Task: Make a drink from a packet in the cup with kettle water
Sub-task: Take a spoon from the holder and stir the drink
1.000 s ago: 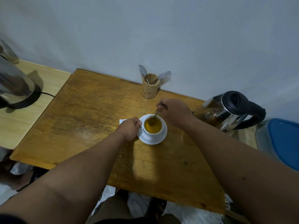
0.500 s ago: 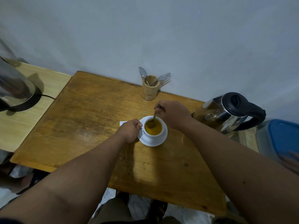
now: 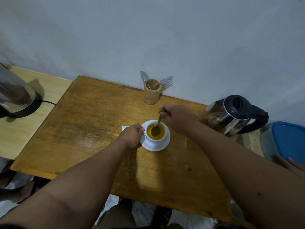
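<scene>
I see the white cup (image 3: 156,134) on its saucer (image 3: 162,146), in the middle of the wooden table (image 3: 92,129). It is full of yellow drink. My left hand (image 3: 132,135) is closed on the cup's side. My right hand (image 3: 177,119) pinches a spoon (image 3: 157,127), its bowl dipped in the drink. The kettle (image 3: 231,116) stands to the right, near the cup.
</scene>
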